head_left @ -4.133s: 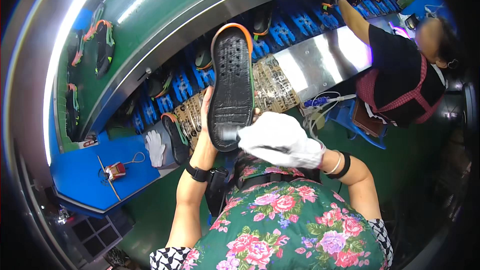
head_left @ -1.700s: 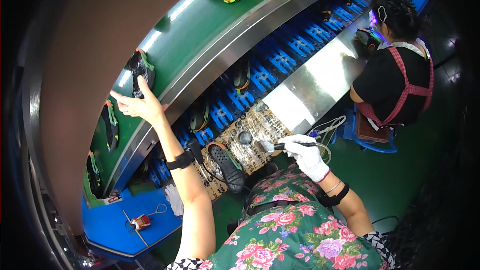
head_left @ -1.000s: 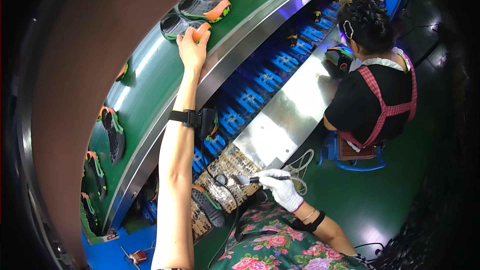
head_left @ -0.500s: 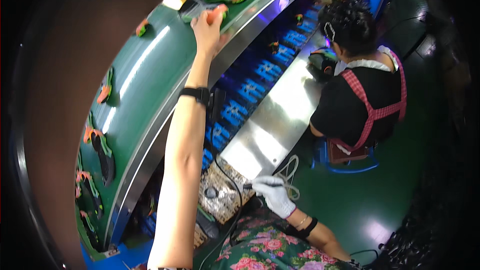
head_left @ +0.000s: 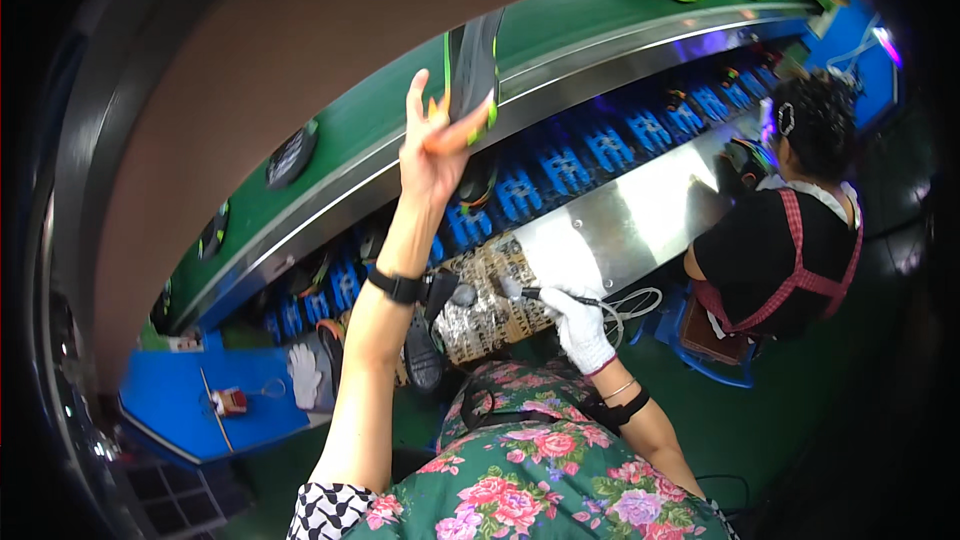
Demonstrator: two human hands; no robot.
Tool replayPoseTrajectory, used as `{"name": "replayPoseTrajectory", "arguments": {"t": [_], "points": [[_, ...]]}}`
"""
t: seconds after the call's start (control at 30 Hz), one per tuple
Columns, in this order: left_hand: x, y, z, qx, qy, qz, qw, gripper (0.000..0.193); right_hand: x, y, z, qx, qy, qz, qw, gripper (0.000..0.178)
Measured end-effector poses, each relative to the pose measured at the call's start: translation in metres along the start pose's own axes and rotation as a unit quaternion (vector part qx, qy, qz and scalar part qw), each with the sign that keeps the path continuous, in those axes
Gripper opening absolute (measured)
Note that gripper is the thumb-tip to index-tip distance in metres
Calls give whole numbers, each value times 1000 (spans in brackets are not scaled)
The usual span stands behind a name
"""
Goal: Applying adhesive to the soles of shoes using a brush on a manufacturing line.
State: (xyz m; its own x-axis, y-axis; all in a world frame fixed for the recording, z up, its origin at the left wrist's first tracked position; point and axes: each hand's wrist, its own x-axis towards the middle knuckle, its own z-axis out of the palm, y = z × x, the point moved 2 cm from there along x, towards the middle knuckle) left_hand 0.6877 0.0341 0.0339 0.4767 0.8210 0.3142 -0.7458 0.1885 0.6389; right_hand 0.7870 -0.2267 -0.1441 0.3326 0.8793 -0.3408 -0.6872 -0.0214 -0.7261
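My bare left hand (head_left: 435, 155) is raised in front of the green conveyor belt and grips a shoe (head_left: 472, 80) by its orange end. The shoe has a dark grey face and green edges, and is tilted lengthwise away from me. My right hand (head_left: 582, 330), in a white knit glove, is closed around a thin dark-handled tool (head_left: 550, 296). This tool's grey tip lies over a tape-wrapped board (head_left: 480, 332), close to a round grey knob (head_left: 464, 295). I cannot make out the tip's kind.
More shoes ride the conveyor belt (head_left: 370, 125). Below it runs a row of blue racks (head_left: 565, 175) beside a metal bench (head_left: 640, 195). A co-worker (head_left: 780, 240) sits at the right. A blue table (head_left: 170, 390) at lower left carries a loose glove (head_left: 304, 376).
My left hand has lifted the shoe off the belt and drawn it nearer. The view has swung left, bringing the blue table in. My right hand still holds the tool by the board.
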Motion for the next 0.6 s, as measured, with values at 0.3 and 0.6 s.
{"name": "replayPoseTrajectory", "arguments": {"t": [0.3, 0.6], "points": [[-228, 58, -58, 9, 127, -27, 992, 95, -2, 34, 4, -14, -26, 75, 997, 21], [-378, 69, -77, -105, 292, -251, 917, 59, -3, 20, 65, 76, -102, 132, 983, 25]]}}
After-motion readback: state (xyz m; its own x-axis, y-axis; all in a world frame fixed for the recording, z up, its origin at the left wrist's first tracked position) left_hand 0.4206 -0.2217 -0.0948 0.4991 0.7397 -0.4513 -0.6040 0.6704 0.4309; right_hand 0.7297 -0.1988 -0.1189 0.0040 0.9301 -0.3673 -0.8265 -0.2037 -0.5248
